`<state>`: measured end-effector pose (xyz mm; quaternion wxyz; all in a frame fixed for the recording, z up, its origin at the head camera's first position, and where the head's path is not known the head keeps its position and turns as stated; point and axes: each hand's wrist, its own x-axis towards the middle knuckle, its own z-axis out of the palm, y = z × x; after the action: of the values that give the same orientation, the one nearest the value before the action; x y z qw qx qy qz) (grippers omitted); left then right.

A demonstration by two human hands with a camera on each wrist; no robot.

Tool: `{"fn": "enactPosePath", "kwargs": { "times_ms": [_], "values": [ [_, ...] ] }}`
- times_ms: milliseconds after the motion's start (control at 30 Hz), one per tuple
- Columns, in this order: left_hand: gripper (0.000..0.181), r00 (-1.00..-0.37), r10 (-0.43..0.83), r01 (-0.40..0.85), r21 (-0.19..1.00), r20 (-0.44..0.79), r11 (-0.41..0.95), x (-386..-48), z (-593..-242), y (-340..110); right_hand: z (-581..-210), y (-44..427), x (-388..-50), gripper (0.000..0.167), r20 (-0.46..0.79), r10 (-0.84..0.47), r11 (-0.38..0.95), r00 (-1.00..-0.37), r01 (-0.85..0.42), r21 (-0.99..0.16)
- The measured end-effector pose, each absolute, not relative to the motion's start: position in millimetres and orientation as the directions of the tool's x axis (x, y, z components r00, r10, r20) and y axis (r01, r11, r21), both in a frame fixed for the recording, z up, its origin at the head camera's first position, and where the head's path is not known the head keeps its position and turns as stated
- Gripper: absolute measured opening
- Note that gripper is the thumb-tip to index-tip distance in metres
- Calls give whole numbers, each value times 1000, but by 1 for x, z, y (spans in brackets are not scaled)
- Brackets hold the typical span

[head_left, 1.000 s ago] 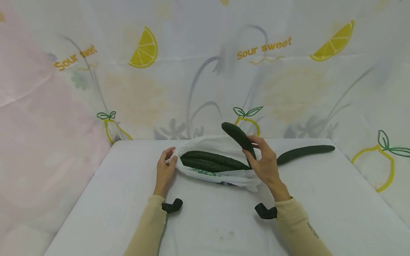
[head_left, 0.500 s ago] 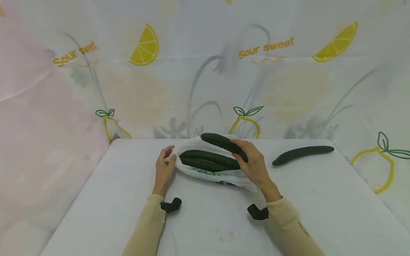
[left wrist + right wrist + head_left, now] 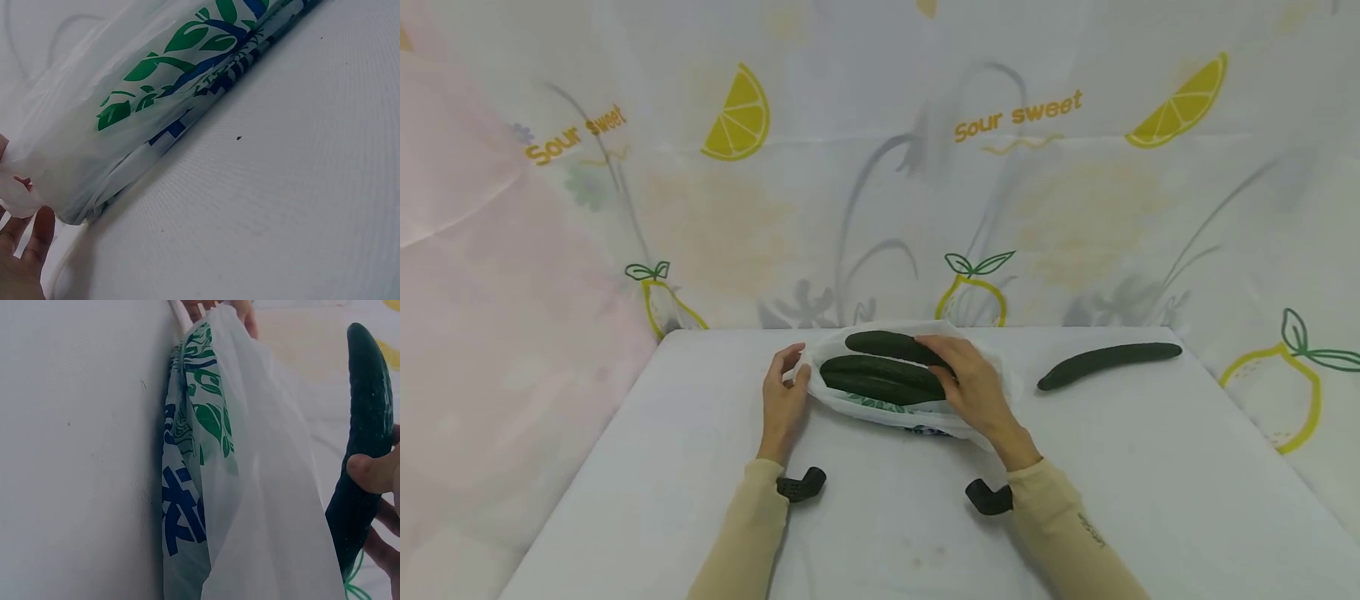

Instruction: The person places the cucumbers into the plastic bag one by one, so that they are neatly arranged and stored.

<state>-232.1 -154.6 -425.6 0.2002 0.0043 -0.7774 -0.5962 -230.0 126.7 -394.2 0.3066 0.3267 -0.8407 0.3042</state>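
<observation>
In the head view a white plastic bag (image 3: 977, 421) with green and blue print lies on its side, its mouth spread upward. Dark green cucumbers (image 3: 880, 379) lie inside it. My right hand (image 3: 973, 387) grips another cucumber (image 3: 883, 343) over the back part of the opening; the right wrist view shows thumb and fingers round this cucumber (image 3: 369, 412). At the bag's left end my left hand (image 3: 784, 404) pinches the plastic edge, and the left wrist view shows its fingers (image 3: 39, 237) at the gathered plastic. The right end of the held cucumber is hidden behind my right hand.
One more cucumber (image 3: 1108, 362) lies on the white-covered table (image 3: 880, 525), right of the bag. Behind the table hangs a printed cloth (image 3: 850, 208) with lemon drawings. Black wrist cameras (image 3: 801, 485) sit on both wrists.
My right hand has moved left and lowered its cucumber from a steep tilt to nearly level over the bag's opening. The left hand has stayed at the bag's left end.
</observation>
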Motion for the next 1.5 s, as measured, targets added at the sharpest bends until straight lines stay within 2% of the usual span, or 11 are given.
{"fn": "enactPosePath", "kwargs": {
  "times_ms": [267, 433, 567, 800, 1267, 1500],
  "values": [
    [35, -898, -279, 271, 928, 339, 256, -251, -453, -162, -394, 118, -237, 50, 641, -452, 616, -620, -737, -278],
    [34, -892, -289, 277, 926, 347, 257, -252, -456, -163, -392, 113, -242, 51, 588, -491, 631, -643, -728, -268],
    [34, -898, -292, 265, 935, 328, 236, -250, -452, -164, -392, 110, -247, 50, 545, -510, 653, -665, -712, -258],
    [36, -904, -266, 270, 930, 334, 251, -230, -424, -157, -393, 108, -253, 49, 477, -517, 679, -711, -680, -278],
    [36, -907, -272, 255, 933, 322, 254, -229, -423, -156, -393, 108, -266, 45, 402, -488, 740, -775, -611, -281],
    [36, -910, -278, 239, 937, 308, 255, -230, -423, -155, -394, 108, -269, 45, 394, -490, 743, -778, -609, -278]
  ]
}}
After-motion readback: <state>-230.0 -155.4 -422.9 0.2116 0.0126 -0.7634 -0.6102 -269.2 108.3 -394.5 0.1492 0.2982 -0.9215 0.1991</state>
